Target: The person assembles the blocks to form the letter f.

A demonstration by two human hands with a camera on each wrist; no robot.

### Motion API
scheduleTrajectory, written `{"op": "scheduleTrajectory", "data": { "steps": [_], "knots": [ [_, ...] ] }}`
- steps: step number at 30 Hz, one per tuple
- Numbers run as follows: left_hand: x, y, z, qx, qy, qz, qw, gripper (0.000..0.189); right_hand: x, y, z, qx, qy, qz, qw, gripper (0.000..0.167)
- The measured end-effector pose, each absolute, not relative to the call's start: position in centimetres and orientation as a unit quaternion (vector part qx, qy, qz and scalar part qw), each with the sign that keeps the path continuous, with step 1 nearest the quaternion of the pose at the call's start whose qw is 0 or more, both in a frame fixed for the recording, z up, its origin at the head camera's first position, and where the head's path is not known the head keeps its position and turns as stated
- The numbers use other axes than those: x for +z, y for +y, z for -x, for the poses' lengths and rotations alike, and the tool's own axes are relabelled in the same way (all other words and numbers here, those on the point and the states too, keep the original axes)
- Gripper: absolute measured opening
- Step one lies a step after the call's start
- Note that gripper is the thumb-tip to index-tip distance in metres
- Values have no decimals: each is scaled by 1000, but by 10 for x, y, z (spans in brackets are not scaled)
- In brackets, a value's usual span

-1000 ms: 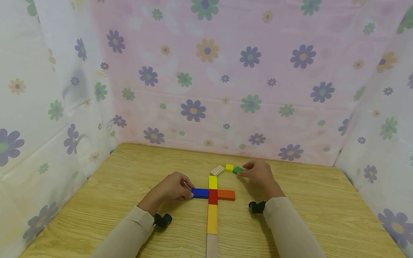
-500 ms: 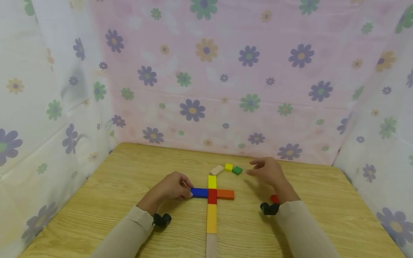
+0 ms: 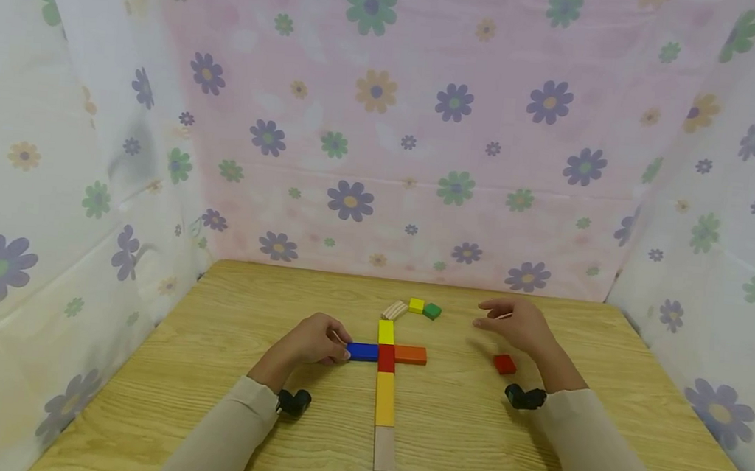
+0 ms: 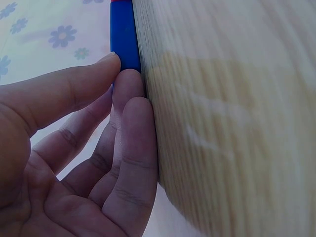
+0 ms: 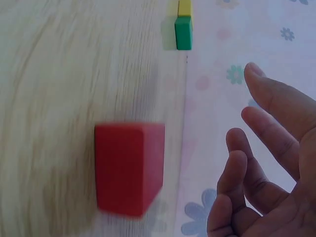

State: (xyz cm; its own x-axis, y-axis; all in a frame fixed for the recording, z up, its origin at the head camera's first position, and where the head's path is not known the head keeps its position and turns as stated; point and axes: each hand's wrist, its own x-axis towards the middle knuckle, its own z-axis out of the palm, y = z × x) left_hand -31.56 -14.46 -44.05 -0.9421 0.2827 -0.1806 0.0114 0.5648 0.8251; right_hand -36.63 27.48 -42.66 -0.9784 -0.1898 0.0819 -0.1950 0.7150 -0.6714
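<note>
Flat wooden blocks lie in a cross on the table. At its centre is a red block (image 3: 386, 358), with an orange block (image 3: 411, 355) to the right and a blue block (image 3: 363, 352) to the left. My left hand (image 3: 314, 340) holds the blue block's outer end, its thumb (image 4: 111, 61) on one face and fingertips bunched at the end. Off to the right, my right hand (image 3: 517, 326) is in the air, fingers spread and holding nothing. A loose red block (image 3: 504, 364) lies near it, large in the right wrist view.
Above the centre is a yellow block (image 3: 386, 332); below it, an orange-yellow block (image 3: 385, 399) and a plain wood block (image 3: 384, 450). A striped wood block (image 3: 394, 310), yellow cube (image 3: 416, 306) and green block (image 3: 432, 311) curve right behind. Floral cloth (image 3: 381, 191) surrounds the table.
My right hand has let go of the green block and moved right, away from it. The loose red block, hidden earlier, has come into view. The left hand stays at the blue block.
</note>
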Motion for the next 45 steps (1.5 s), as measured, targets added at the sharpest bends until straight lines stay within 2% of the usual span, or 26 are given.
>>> {"op": "scheduleTrajectory", "data": {
  "steps": [6, 19, 28, 45],
  "knots": [
    [-440, -144, 316, 462, 870, -91, 148, 19, -430, 297, 353, 383, -915, -123, -13, 59],
    [-437, -145, 315, 458, 872, -82, 150, 20, -439, 334, 340, 409, -889, -172, -111, 55],
    [-437, -143, 314, 455, 874, -80, 151, 19, -447, 345, 338, 425, -871, -195, -152, 59],
    [-441, -146, 314, 462, 870, -87, 148, 20, -452, 342, 335, 417, -876, -193, -146, 57]
  ]
}}
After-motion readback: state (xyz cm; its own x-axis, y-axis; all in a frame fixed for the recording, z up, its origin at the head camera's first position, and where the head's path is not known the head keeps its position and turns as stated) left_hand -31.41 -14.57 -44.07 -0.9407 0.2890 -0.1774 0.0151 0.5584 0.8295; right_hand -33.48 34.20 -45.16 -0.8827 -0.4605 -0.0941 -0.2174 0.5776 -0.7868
